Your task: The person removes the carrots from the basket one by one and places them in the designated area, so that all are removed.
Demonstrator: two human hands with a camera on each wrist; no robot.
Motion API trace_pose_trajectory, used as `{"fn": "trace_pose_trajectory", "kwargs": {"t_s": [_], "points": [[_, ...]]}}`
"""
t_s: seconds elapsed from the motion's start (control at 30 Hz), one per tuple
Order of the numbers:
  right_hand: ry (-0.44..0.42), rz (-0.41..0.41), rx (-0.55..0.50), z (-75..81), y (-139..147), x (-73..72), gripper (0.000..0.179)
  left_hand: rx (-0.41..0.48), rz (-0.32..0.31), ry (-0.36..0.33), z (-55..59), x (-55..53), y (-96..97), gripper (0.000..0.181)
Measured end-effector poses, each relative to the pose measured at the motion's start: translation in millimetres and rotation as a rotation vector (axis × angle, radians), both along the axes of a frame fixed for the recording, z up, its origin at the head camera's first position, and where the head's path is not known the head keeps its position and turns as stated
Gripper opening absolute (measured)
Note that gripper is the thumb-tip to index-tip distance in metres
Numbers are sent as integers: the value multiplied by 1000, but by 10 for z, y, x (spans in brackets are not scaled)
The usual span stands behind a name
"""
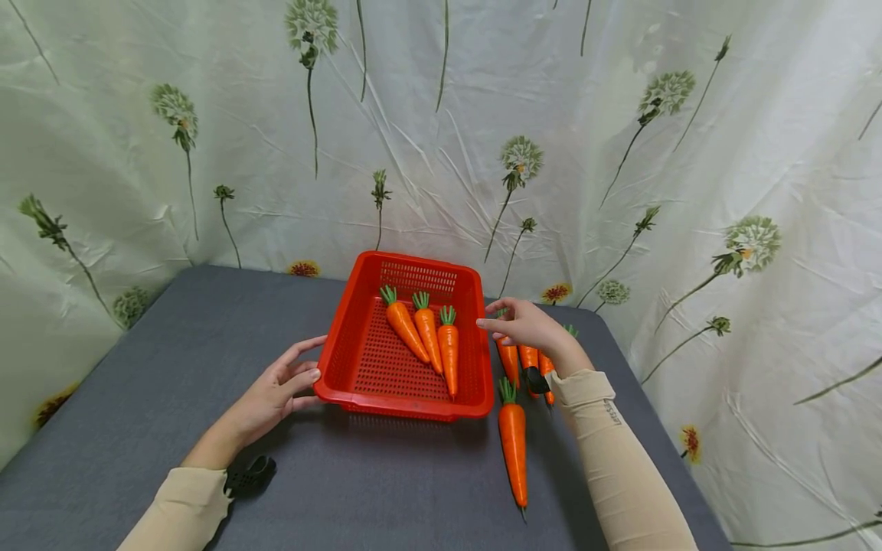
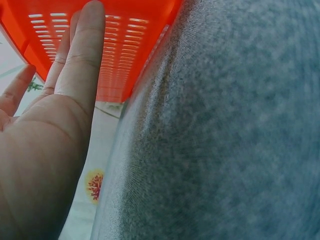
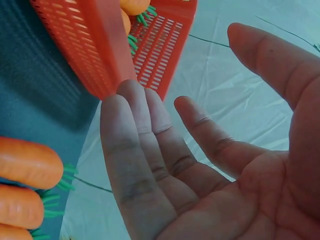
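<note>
A red plastic basket with slotted walls holds three orange carrots, one of them the rightmost carrot. My left hand is at its front left corner, thumb at the rim. In the left wrist view the fingers lie straight against the slotted outer wall. My right hand hovers by the right rim, above other carrots, with fingers spread and nothing in the palm. In the right wrist view its fingertips overlap the basket's edge.
To the right of the basket, several carrots lie side by side, partly hidden under my right hand and wrist. Another carrot lies nearer on the grey table. A white curtain with dandelion prints hangs behind the table.
</note>
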State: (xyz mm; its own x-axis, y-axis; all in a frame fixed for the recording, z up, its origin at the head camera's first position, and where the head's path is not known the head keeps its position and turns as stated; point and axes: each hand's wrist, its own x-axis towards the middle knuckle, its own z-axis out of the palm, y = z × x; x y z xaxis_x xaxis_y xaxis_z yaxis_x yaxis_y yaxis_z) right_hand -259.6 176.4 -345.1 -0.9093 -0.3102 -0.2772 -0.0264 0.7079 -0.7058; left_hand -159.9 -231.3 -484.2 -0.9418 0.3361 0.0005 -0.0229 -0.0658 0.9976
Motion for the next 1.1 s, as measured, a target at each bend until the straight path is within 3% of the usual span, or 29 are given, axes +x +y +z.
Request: {"fn": "trace_pose_trajectory", "kwargs": {"t_s": [0.3,0.7,0.87,1.1], "points": [[-37,25,-48,13,-211,-198,61,-1,0,4,-3,-3,-7,62],[-24,30,-16,-38,-563,-369,58,11,-8,13,-15,-4,-18,62],[-14,50,-15,-88,-705,-451,59,4,-2,4,-12,-3,-8,62],[-66,37,-77,-218,-864,-553,58,6,-7,9,-16,-6,-19,62]]}}
